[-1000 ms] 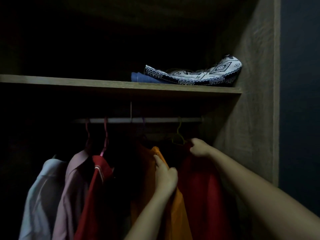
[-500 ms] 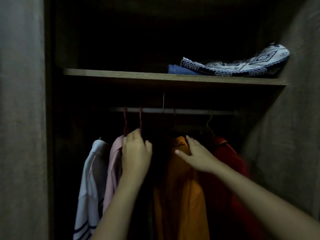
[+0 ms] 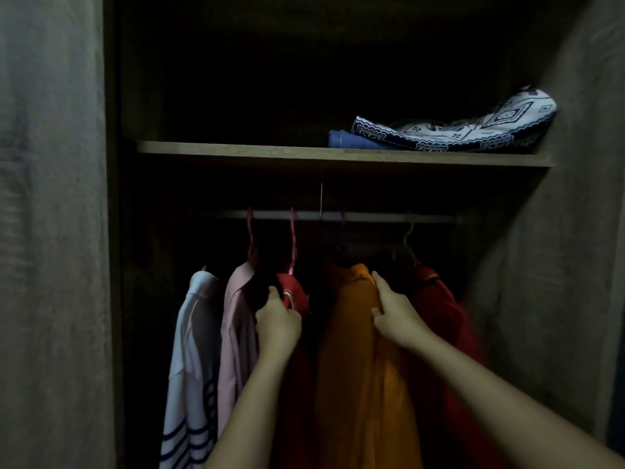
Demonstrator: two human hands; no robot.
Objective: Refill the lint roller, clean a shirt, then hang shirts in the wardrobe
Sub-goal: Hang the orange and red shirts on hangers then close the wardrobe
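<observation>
Several shirts hang on a metal rail (image 3: 365, 216) inside a dark wardrobe. From the left: a white shirt with dark stripes (image 3: 192, 360), a pink shirt (image 3: 236, 326), a red shirt with a white-trimmed collar (image 3: 296, 292), an orange shirt (image 3: 355, 350) and a darker red shirt (image 3: 439, 319). My left hand (image 3: 277, 321) grips the shoulder of the trimmed red shirt just below its pink hanger (image 3: 292, 242). My right hand (image 3: 394, 313) pinches the orange shirt's right shoulder, thumb and fingers closed on the cloth.
A wooden shelf (image 3: 236, 152) runs above the rail, with a folded blue cloth (image 3: 351, 140) and a blue-and-white patterned cloth (image 3: 473, 128) at its right end. Wardrobe side panels (image 3: 50, 231) close in left and right. A yellow-green hanger (image 3: 407, 245) holds the darker red shirt.
The view swung left across the wardrobe. My left hand left the orange shirt and went to the trimmed red shirt. My right hand came off the darker red shirt onto the orange one.
</observation>
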